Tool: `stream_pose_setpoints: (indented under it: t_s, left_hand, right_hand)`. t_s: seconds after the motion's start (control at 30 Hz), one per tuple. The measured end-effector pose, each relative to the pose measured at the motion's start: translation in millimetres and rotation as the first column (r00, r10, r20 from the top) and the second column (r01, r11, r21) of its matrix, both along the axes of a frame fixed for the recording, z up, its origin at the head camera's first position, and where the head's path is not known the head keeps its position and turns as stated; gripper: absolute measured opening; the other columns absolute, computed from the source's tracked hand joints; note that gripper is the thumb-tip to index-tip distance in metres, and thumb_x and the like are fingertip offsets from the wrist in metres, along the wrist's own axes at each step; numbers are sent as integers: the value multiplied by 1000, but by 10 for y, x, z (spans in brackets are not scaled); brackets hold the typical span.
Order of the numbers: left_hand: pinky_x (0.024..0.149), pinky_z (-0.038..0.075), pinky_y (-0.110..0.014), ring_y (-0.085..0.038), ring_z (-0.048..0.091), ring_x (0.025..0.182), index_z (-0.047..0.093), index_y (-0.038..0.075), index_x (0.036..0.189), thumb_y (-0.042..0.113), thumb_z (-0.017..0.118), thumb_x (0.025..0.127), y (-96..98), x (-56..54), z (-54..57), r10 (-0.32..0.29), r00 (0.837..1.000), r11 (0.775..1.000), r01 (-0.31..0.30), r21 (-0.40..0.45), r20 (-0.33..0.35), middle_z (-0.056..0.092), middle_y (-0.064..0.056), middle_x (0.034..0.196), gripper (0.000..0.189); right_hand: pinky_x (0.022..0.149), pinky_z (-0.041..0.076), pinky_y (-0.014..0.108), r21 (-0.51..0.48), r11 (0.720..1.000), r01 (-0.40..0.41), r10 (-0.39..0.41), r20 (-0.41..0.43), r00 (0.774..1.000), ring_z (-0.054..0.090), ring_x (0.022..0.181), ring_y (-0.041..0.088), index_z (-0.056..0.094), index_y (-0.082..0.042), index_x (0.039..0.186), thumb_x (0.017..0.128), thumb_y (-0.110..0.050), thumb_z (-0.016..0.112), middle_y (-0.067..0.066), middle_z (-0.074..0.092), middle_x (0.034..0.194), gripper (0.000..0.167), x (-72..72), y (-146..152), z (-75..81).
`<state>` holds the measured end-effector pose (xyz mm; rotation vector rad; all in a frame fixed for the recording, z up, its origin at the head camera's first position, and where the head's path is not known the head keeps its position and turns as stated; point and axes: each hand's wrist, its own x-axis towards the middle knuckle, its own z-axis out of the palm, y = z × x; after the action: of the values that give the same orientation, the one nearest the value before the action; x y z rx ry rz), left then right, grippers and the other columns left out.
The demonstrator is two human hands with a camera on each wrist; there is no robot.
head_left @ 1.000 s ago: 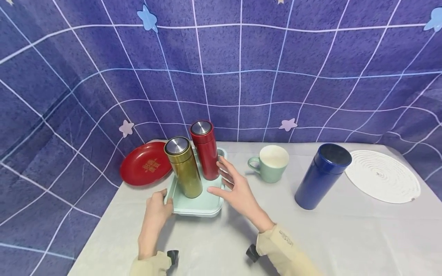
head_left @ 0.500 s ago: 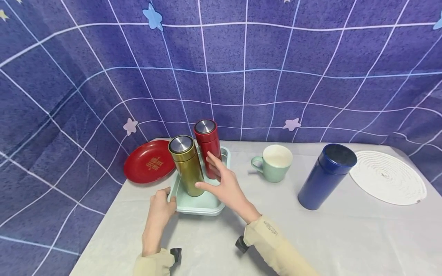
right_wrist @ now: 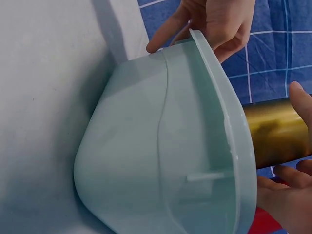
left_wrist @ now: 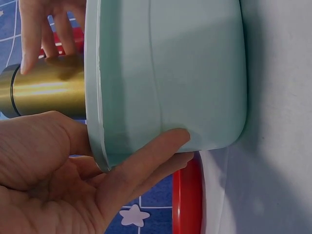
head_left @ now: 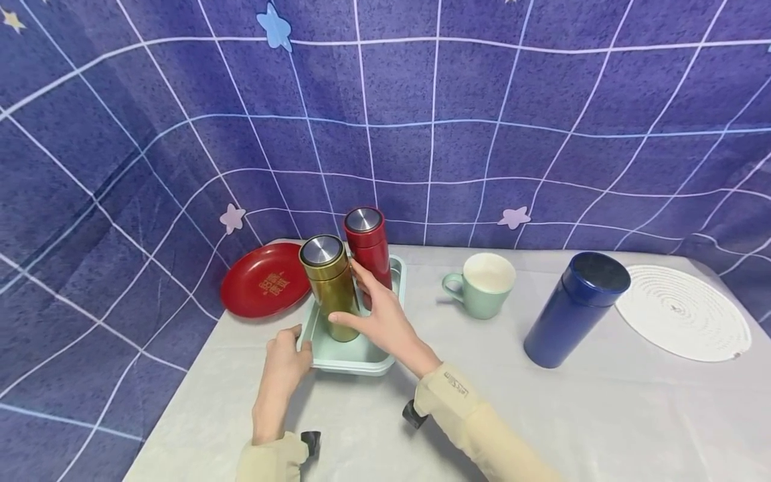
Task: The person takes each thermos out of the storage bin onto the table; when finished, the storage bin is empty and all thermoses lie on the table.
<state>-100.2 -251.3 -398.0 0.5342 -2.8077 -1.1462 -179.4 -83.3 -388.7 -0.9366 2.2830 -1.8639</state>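
A pale green plastic storage bin (head_left: 352, 367) stands on the table. In it, upright, are a gold vacuum flask (head_left: 328, 291) and, behind it, a red vacuum flask (head_left: 369, 251), both with silver-topped lids. My left hand (head_left: 286, 358) grips the bin's left rim, thumb over the edge; the left wrist view shows its fingers along the outer wall (left_wrist: 195, 73). Around the gold flask reaches my right hand (head_left: 385, 323): the thumb lies across its near side, and the fairly straight fingers are at its right side, partly covering the red flask.
A red plate (head_left: 262, 281) lies left of the bin. To the right stand a green mug (head_left: 484, 294) and a tall blue flask (head_left: 563, 318), with a white woven placemat (head_left: 680, 314) at the far right. A blue curtain (head_left: 385, 147) hangs along the back.
My right hand has moved left from beside the red flask to the gold flask, its thumb now in front of it. My left hand stays on the bin's rim. The head view has shifted slightly.
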Motion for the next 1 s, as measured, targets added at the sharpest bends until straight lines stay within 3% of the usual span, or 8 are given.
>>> stream_pose_setpoints:
  t_s: [0.03,0.37,0.67,1.0]
  left_hand:
    - [69,59,-39,-34,68,87,45,-19,133,-3,49,93,4,-2,2,3,1000,1000,-3,5,3,54,-40,124,43]
    - [69,59,-41,-38,67,91,43,-22,133,-3,49,94,22,0,12,-2,1000,1000,2,6,-7,52,-41,125,44]
    - [59,59,-34,-36,69,83,41,-22,134,-4,50,94,30,8,14,13,1000,999,-13,33,-6,53,-42,124,45]
    - [66,60,-36,-34,68,86,42,-21,134,-3,51,92,15,1,5,27,1000,1000,-27,7,0,52,-40,126,46]
  right_hand:
    - [108,43,42,8,1000,10,-10,-16,1000,43,137,22,31,-14,153,79,-22,82,3,40,153,91,-34,-23,-49]
    - [106,45,36,57,991,120,-114,-102,988,50,131,20,36,-9,150,76,-27,85,8,51,144,90,-82,-191,-22]
    - [95,53,32,16,982,190,-187,-124,975,61,115,20,44,-10,143,73,-21,87,8,62,131,82,-83,-289,-32]
    - [92,54,29,-13,977,213,-213,-102,972,63,113,20,50,-8,138,70,-20,89,10,66,126,79,-49,-264,-5]
